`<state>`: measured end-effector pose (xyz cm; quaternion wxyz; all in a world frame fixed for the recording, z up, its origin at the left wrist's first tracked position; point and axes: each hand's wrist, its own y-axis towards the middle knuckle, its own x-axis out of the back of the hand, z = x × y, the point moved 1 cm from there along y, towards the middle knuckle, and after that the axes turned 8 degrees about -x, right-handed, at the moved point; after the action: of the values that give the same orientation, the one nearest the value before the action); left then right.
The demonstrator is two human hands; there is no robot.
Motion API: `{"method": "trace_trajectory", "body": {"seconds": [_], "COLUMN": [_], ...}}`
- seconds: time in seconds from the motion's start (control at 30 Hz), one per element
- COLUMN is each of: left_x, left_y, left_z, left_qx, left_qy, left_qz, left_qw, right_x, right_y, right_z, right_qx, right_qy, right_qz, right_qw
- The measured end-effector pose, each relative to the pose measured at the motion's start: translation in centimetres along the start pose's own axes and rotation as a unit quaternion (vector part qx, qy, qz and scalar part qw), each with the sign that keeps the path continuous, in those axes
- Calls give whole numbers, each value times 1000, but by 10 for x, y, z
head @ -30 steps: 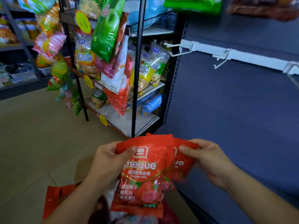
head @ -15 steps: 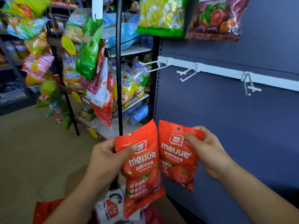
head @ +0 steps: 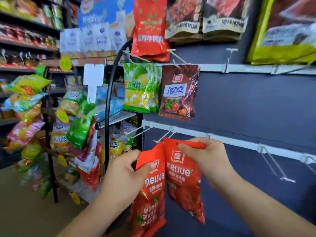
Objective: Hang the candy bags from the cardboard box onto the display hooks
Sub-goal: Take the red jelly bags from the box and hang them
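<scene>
— Where is the right candy bag point(head: 183, 177)?
— It hangs long axis down, top edge just under the lower rail point(head: 188, 131). Its hole sits just right of the second hook point(head: 163, 136) tip.
— Nearer hand?
— The right hand point(head: 205, 156), pinching that top edge. The left hand point(head: 123, 171) grips the other bag point(head: 150, 194).

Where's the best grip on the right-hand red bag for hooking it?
Probably the flat top strip of the red bag, pinched from the right as the right hand does: this leaves the punched hole clear, facing the hook on its left.
</scene>
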<state>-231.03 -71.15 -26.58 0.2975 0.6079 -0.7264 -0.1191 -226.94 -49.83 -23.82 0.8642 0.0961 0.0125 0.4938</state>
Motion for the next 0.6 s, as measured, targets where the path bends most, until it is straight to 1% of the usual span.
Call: {"method": "trace_trajectory", "body": {"seconds": [0.13,0.3,0.43,0.6], "left_x": [-9,-1,-3,-16], "left_y": [21,56,79,108], "left_z": [-46,-89,-115,-136], "left_qx": [-37,-66,-82,-92], "left_qy": [0,-45,-69,-73], "left_qz": [7,-15,-1,1], "left_qw": [999,997,994,993], "right_x": [24,61,80,99], "right_y": [21,45,62,89], "right_z": [58,122,154,178], "right_qx": [10,74,114,142], "right_qy": [-3,-19,-28,-49], "right_qz": [-8,-47,-57,-106], "right_qw": [1000,996,991,983]}}
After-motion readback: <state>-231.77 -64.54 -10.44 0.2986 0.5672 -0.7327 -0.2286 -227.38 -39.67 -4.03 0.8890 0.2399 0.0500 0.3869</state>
